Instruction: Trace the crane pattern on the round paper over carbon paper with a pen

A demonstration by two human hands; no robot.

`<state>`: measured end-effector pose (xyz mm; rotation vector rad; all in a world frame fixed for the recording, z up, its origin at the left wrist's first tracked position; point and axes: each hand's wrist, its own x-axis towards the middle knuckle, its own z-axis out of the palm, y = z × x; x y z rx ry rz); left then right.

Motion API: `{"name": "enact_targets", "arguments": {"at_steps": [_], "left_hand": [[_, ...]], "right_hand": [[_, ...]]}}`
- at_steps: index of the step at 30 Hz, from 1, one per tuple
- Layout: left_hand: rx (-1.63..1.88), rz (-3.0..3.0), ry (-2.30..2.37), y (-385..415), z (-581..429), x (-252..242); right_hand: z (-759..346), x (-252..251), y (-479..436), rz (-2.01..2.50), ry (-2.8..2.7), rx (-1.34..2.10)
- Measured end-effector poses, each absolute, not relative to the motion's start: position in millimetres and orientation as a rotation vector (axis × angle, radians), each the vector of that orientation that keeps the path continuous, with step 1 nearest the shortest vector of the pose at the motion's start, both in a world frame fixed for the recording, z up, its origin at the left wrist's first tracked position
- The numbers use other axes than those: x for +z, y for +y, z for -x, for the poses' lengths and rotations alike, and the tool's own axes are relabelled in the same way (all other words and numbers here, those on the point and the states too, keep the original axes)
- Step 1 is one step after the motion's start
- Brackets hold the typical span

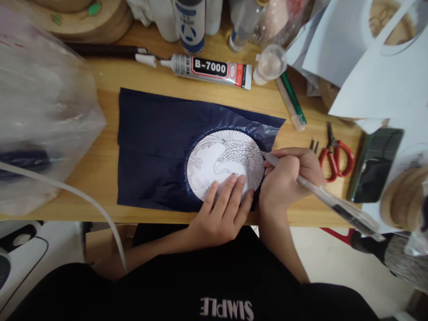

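A round white paper (209,156) printed with a line drawing of a crane lies on a dark blue sheet (150,151) on the table. My left hand (222,214) lies over the lower part of the paper, its fingers stretched out and the tips touching the drawing. My right hand (290,174) is closed around a pen (337,205) with a clear barrel. The pen's tip is at the right edge of the round paper. Part of the drawing is hidden under my left fingers.
Behind the sheet lie a B-7000 glue tube (212,70) and a small clear cup (271,63). On the right are a green pen (292,98), red-handled pliers (336,156), a phone (377,165) and white papers (371,89). A plastic bag (50,102) and white cable (83,196) occupy the left.
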<state>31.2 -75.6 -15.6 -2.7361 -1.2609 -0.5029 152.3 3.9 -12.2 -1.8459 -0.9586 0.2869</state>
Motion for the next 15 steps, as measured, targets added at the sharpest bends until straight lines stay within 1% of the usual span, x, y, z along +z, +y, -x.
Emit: {"name": "enact_targets", "arguments": {"at_steps": [9,15], "left_hand": [[-0.494,2.734,-1.256,-75.8,-31.2,-15.4],[-0.516,2.75,-1.281,-75.7,-31.9,-15.1]], "right_hand": [[-149.9,-7.8,5.7,1.685,-0.763,0.287],[-155.5,-12.2,1.9,1.761,-0.926,0.396]]}}
